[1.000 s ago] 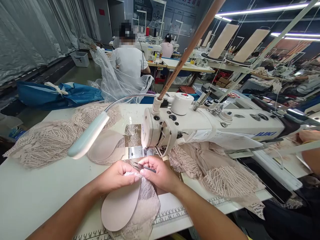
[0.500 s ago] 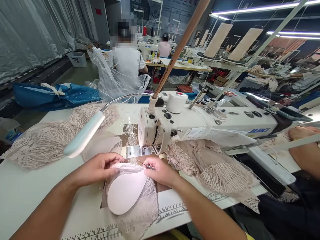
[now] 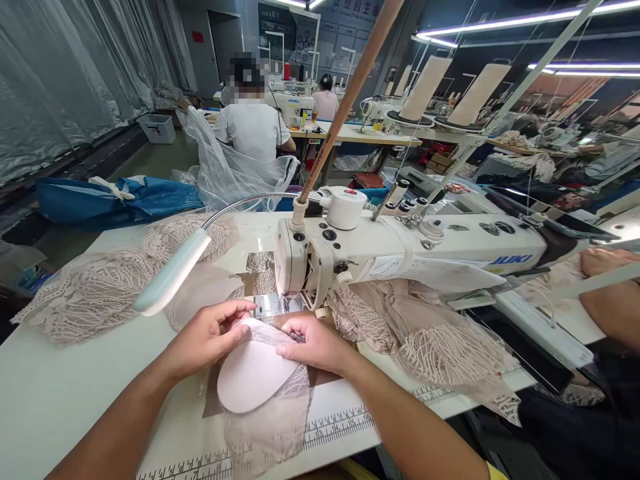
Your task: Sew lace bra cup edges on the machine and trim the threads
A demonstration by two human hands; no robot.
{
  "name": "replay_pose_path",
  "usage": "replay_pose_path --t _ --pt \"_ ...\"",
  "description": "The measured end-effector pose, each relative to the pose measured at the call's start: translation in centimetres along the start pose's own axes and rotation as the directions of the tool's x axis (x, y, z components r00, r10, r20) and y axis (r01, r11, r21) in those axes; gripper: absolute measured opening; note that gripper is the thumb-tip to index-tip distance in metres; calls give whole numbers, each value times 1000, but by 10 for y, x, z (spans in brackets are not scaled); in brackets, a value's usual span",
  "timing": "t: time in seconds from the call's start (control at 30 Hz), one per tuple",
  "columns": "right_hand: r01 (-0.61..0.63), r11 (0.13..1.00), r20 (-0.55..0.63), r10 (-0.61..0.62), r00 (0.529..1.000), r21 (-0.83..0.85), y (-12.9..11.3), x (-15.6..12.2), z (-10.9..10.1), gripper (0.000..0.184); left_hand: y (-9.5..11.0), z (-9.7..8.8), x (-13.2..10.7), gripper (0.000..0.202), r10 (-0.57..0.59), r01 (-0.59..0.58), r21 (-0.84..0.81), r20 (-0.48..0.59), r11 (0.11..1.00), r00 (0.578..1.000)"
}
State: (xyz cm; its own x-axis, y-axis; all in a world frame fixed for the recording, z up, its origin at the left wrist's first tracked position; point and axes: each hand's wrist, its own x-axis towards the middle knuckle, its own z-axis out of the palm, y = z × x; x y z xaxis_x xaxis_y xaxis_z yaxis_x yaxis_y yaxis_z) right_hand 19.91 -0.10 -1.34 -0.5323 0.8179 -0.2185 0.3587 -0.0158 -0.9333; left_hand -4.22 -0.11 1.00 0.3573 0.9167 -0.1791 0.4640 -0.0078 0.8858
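One ruler scale along the near edge of the white table; sheer lace panel hangs down over it; smooth pale pad lies on the lace, rounded end toward the worker, upper edge up between both hands, short of the machine; left hand pinches the upper left edge of the cloth, thumb on top; right hand has its thumb on the upper right edge and a dark slim tool gripped in the fingers; tweezers or snips, can't tell from here.

Step looks like lining up or tidying that edge by hand, clear of the needle; next move seems to call for a taut, even edge and the tool's tip kept off the lace.

Just past the fingers, metal needle plate under the sewing machine; second pale pad beside it, partly behind the lamp; lace heap left, more lace right; beyond, blue bundle, clear plastic, co-worker in a white shirt.
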Motion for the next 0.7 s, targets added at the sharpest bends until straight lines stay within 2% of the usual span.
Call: replay_pose_path --t 0.1,0.17,0.2,0.23,0.3,0.37,0.4,0.5,0.57,0.63,0.7 --pt "-20 999 -43 22 999 41 0 -4 -4 11 3 -4 -4 43 14 1 122 -126 992 992" --pt "-31 996 -61 36 997 81 -1 -5 -4 7 10 -4 -9 38 84 -28 238 -230 971 970" --pt "-37 994 -66 44 997 105 -2 -5 -4 6 14 -1 -12 33 134 -59 288 -249 956 959" --pt "-42 991 -71 52 996 129 -2 -5 -3 6 19 2 -14 26 188 -104 331 -232 938 955" --pt "-32 986 -85 47 995 166 -1 -5 0 8 26 13 -17 18 280 -212 400 -119 892 953" --pt "-2 984 -103 21 994 178 0 -4 4 9 28 27 -16 18 351 -298 474 -25 829 936" --pt "13 985 -109 5 994 171 1 -4 5 8 26 34 -14 18 385 -324 514 -13 794 923" --pt "45 988 -102 -30 994 146 1 -4 7 9 18 50 -8 21 479 -357 611 -43 707 877" --pt "61 984 -85 -48 995 165 0 -5 6 13 14 53 -6 22 515 -362 646 -55 672 856" --pt "33 964 -61 -17 998 264 -3 -5 5 20 12 52 -7 22 529 -362 660 -64 658 846" --pt "-60 910 -16 73 997 411 -7 -5 4 27 14 49 -8 22 545 -366 661 -77 655 835"
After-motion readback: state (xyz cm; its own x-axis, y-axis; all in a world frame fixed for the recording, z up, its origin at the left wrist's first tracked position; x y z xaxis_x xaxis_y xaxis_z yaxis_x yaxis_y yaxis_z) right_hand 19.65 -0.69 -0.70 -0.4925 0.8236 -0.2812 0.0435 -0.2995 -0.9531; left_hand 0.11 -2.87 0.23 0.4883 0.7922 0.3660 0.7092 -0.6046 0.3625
